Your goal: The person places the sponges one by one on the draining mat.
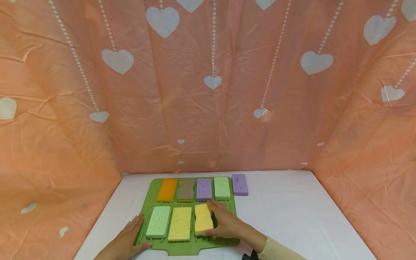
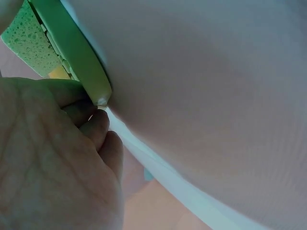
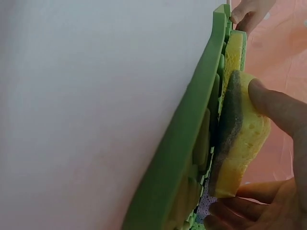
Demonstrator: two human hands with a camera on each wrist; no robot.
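Note:
Thumb and fingers of my right hand (image 1: 225, 221) grip a yellow sponge (image 1: 203, 218) with curved sides, at the front right of a green ribbed tray (image 1: 182, 249). In the right wrist view this sponge (image 3: 249, 139) shows a dark scouring layer facing the tray. My left hand (image 1: 128, 236) rests at the tray's left edge, thumb at its front; in the left wrist view its fingers touch the tray's rim (image 2: 81, 52). Beside the held sponge lie a flat yellow sponge (image 1: 180, 224) and a light green sponge (image 1: 158, 222).
Along the tray's back row lie an orange sponge (image 1: 167, 190), a grey-topped sponge (image 1: 186, 190), a purple sponge (image 1: 204, 189) and a pale green sponge (image 1: 222, 188). Another purple sponge (image 1: 239, 185) lies on the white table (image 1: 286, 213), right of the tray. A pink heart-patterned curtain (image 1: 195, 119) surrounds the table.

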